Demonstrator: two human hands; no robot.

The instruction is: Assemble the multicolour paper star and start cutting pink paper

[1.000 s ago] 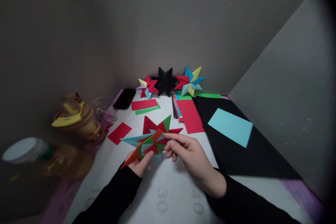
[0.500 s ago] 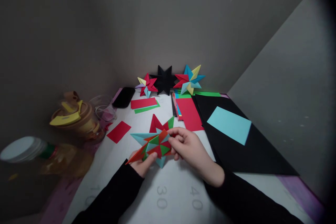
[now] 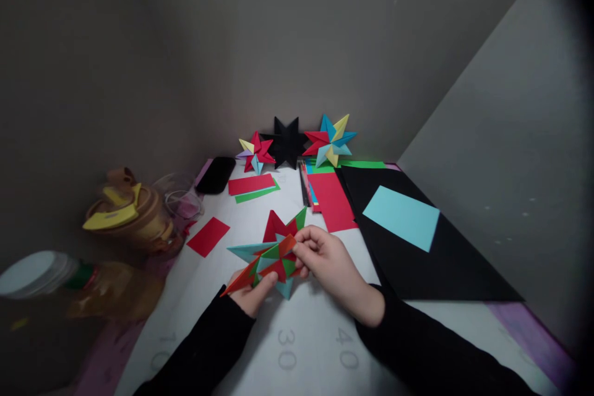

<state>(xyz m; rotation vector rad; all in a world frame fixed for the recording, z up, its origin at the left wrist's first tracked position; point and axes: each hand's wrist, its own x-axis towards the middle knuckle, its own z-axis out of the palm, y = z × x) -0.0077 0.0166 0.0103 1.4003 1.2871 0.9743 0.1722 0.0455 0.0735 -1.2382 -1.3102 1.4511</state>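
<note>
At near centre the left hand [image 3: 253, 297] cups the underside of a many-pointed folded paper star in red, green, orange and pale blue [image 3: 273, 253], fingers curled on it. The right hand [image 3: 327, 260] pinches the star's right side between thumb and fingers. The star sits just above the white bench [image 3: 306, 334]. Far right lies a black paper sheet [image 3: 440, 272] bearing a pale blue rectangle [image 3: 401, 218]; grey walls close in.

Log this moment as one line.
left hand: holds multicoloured folded paper star | right hand: pinches star's right side | star above white mat
</note>
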